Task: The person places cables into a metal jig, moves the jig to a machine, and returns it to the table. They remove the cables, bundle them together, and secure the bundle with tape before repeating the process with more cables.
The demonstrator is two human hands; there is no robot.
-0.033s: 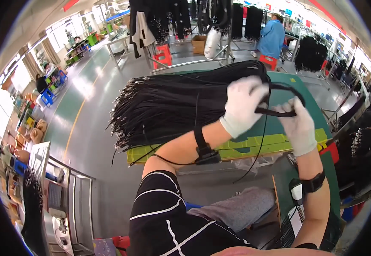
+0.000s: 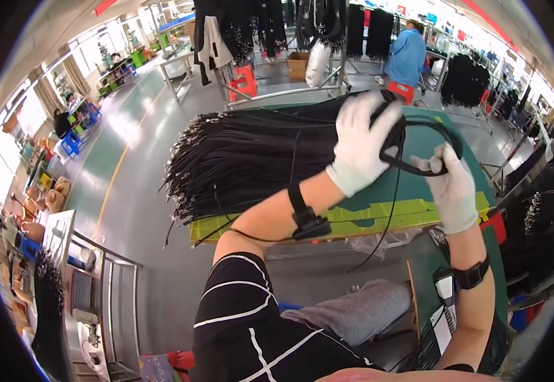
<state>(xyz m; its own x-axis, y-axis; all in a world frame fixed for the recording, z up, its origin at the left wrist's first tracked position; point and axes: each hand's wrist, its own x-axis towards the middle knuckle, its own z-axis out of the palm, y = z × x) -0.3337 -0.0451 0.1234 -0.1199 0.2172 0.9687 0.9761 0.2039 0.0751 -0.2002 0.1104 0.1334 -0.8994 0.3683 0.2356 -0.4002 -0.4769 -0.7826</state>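
Note:
A long bundle of black cables (image 2: 251, 153) lies across the green table, metallic ends toward the left. At the bundle's right end, my left hand (image 2: 361, 146), in a white glove, is curled round a black cable (image 2: 417, 170), its fingers partly spread. The cable bends out to the right in a rounded loop. My right hand (image 2: 453, 188), also gloved in white, pinches the near side of that loop between thumb and fingers. One loose strand hangs over the table's near edge. My left palm hides where the loop meets the bundle.
Yellow-green tape (image 2: 378, 215) runs along the near edge of the green table (image 2: 420, 143). Black cables hang on racks (image 2: 464, 79) behind and to the right. A person in blue (image 2: 406, 54) sits on a red stool farther back. A lower side table (image 2: 423, 286) stands at right.
My right hand has shifted slightly right, and the cable loop has opened wider and rounder. My left hand has moved a little left, with its fingers more upright.

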